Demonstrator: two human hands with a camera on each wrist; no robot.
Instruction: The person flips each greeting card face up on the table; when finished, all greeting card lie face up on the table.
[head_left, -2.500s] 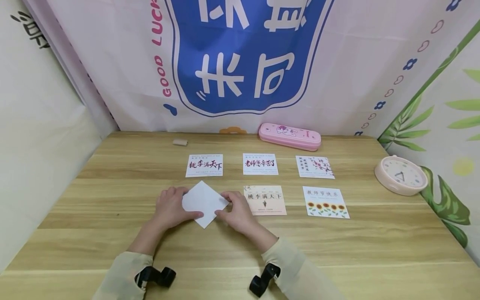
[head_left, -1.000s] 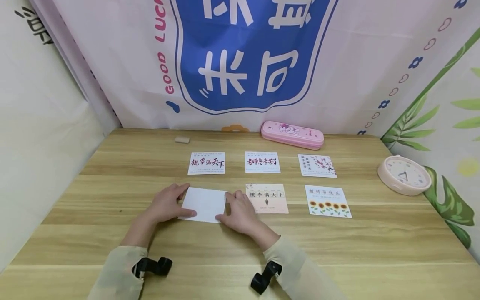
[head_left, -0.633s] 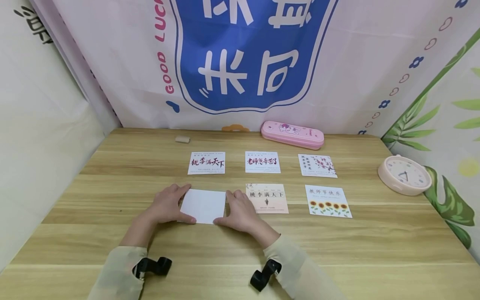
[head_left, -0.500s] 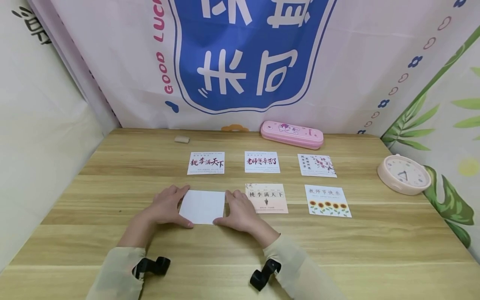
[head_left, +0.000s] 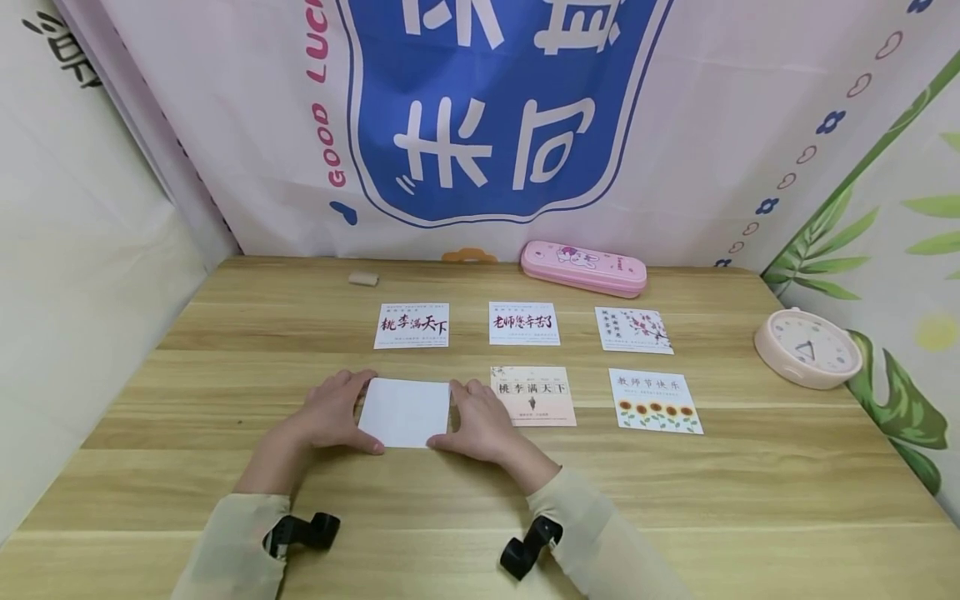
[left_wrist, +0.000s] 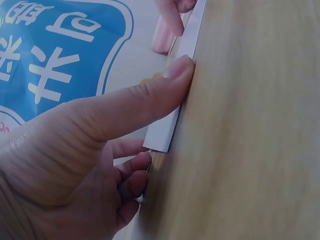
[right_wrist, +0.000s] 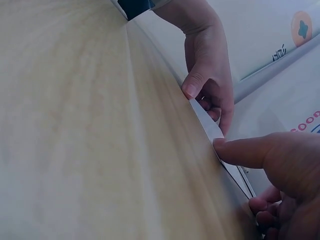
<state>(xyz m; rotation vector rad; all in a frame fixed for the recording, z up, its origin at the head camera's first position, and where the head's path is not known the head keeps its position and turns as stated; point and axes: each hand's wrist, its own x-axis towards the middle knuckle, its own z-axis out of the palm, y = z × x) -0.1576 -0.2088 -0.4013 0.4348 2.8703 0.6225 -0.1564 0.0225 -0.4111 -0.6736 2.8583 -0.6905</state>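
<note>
A blank white card (head_left: 403, 414) lies on the wooden table, its sides roughly level with the row of cards. My left hand (head_left: 330, 414) holds it at the left side, thumb by the near left corner and index finger by the far left corner. From the right, my right hand (head_left: 480, 425) holds the same card, with the thumb on its near edge and fingers along its right side. The left wrist view shows the left thumb (left_wrist: 165, 87) over the edge of the card. In the right wrist view both thumbs touch its near edge.
Beside my right hand lies a beige printed card (head_left: 534, 398), then a sunflower card (head_left: 656, 402). Behind them are three more cards, including a red-lettered card (head_left: 412, 326). A pink pencil case (head_left: 583, 269), a small beige block (head_left: 363, 279) and a round clock (head_left: 808, 348) stand farther out.
The white card was turned cornerwise like a diamond. Both hands have rotated it so its edges now run straight, and it has shifted slightly nearer. In the last half second it barely moves.
</note>
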